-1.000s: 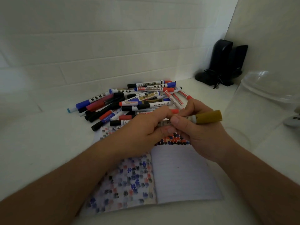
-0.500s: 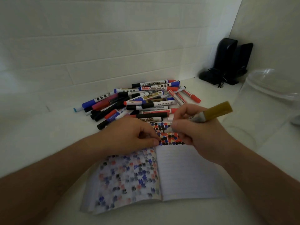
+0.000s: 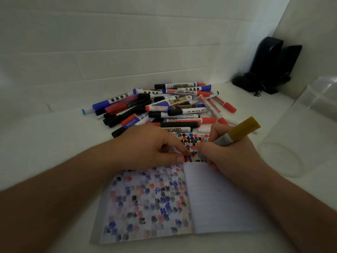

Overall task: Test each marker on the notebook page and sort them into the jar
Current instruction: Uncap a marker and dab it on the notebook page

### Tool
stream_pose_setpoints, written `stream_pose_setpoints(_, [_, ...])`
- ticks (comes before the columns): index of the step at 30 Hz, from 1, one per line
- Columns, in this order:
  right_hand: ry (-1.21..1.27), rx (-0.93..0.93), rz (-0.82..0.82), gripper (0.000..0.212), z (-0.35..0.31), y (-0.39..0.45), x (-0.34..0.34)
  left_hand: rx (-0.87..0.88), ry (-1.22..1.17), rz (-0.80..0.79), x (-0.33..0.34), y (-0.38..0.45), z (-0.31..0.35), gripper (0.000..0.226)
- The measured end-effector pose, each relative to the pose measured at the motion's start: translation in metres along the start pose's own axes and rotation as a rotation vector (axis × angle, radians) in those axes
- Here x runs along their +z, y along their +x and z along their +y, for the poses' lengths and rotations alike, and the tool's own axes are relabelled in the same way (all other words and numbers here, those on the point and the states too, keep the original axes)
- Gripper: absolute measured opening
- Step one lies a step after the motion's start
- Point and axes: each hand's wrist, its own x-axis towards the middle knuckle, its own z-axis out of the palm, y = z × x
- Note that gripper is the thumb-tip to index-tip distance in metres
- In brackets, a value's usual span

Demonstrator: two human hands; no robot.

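An open notebook lies on the white table, its left page and the top of its right page covered in coloured dabs. My right hand grips a marker with a mustard-gold end, tip down on the upper right page among the dabs. My left hand rests on the notebook beside it, fingers curled; the cap, if it holds one, is hidden. A pile of several markers lies behind the notebook. The clear plastic jar stands at the right.
Two black speakers with cables stand in the back right corner against the white wall. Wall panels close off the back and the right side. Bare table shows left of the notebook.
My hands separated and dropped from above the pile onto the notebook. The gold marker's tip came down to the right page, and my left hand settled beside it.
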Motion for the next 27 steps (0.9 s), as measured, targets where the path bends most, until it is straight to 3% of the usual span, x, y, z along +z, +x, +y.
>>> stream_pose_setpoints(6, [-0.024, -0.020, -0.010, 0.036, 0.0004, 0.0003, 0.0024, 0.017, -0.012, 0.022, 0.0000, 0.0006, -0.0023, 0.021])
stream_pose_setpoints(22, [-0.178, -0.082, 0.002, 0.034, 0.0027, 0.0003, 0.0056, 0.021, 0.001, -0.017, 0.0002, 0.0047, -0.0008, 0.027])
stream_pose_setpoints(27, [-0.116, -0.066, 0.011, 0.031, 0.0052, -0.0006, 0.0023, 0.009, -0.022, -0.016, 0.0004, 0.0041, 0.0007, 0.026])
